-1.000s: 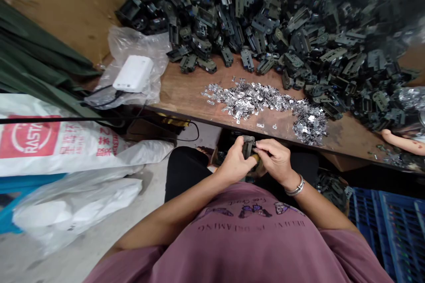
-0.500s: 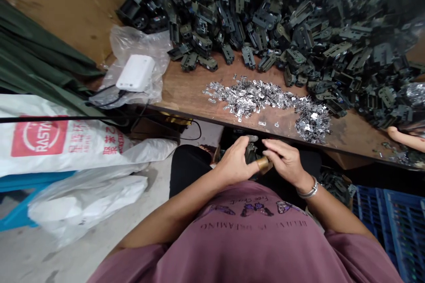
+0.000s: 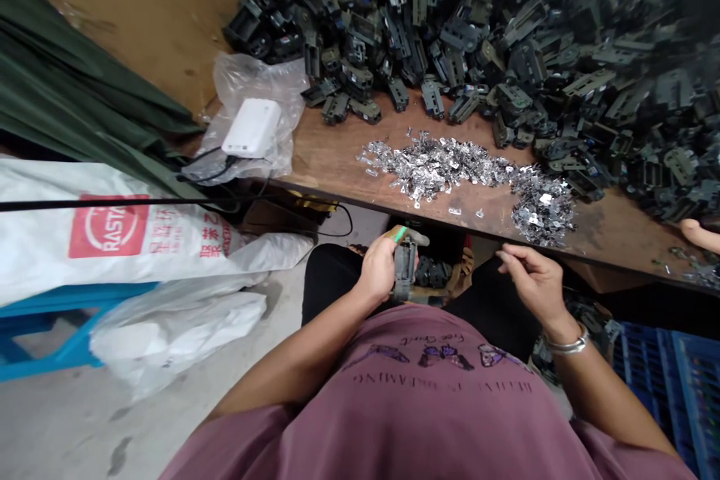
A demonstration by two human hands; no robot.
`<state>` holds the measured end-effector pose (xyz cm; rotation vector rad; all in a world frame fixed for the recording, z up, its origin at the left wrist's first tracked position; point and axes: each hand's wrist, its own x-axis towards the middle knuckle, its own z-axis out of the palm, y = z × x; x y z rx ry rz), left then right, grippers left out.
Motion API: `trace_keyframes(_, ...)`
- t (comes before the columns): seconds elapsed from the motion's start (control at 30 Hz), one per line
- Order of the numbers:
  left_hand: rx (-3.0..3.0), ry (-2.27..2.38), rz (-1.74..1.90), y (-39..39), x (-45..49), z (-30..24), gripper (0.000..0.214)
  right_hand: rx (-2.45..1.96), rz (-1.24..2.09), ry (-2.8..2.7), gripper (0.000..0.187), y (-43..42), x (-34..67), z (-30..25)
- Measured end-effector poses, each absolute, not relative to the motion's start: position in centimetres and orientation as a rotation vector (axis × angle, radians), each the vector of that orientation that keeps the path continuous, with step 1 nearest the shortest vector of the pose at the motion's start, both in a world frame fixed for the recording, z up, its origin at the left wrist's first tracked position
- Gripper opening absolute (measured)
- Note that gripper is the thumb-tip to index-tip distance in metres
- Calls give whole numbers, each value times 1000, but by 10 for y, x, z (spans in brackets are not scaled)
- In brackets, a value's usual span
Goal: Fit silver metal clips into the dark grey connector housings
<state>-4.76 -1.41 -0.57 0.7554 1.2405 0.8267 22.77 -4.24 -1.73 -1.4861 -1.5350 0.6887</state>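
Note:
Low over my lap, my left hand (image 3: 379, 268) grips a dark grey plastic housing (image 3: 403, 271), with a tan cover on the thumb or a finger and a bright green spot beside it. My right hand (image 3: 534, 282) is apart from it, to the right, just in front of the table edge. Its thumb and fingertips are pinched together; whatever may be between them is too small to make out. Beyond the hands, a heap of small shiny metal clips (image 3: 433, 165) lies on the wooden table (image 3: 320, 157). Behind the clips rises a large pile of similar dark housings (image 3: 450, 37).
Between my knees stands a container holding more dark housings (image 3: 432, 272). A white box with cables (image 3: 253, 127) rests on clear plastic at the left. White sacks (image 3: 45, 240) and a blue stool (image 3: 73, 330) are on the left; blue crates (image 3: 646, 367) on the right. Another person's hand (image 3: 700, 234) shows at the right edge.
My hands have come apart: the right has moved away to the right, while the left has drawn a little left with the housing, which now shows more clearly. The camera view has shifted slightly.

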Motion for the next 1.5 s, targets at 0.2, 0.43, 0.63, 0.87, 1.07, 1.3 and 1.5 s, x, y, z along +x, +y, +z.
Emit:
trace_keyframes(0.2,663,1111,760,-11,-46,-8,46,-1619,363,-1272,32,-9,288,-23)
trace_keyframes(0.43,1677,1273,347,15,-37,-65,33,-1913,-230,-1473,50,47,377,-25)
trace_keyframes(0.63,1916,1459,235,31,-10,-94,33,-2263,-207,-1516,54,88,402,-34)
trace_keyframes(0.87,1836,1260,311,19,6,-78,42,-2212,-34,-1282,40,109,414,-34)
trace_keyframes(1.07,857,820,503,14,13,-56,57,-1641,146,-1473,25,63,334,-12)
trace_keyframes(1.3,518,659,521,8,17,-25,44,-1123,590,-2050,29,5,215,2)
trace_keyframes(1.5,648,826,716,4,1,-23,53,-1714,304,-2083,17,49,219,-8)
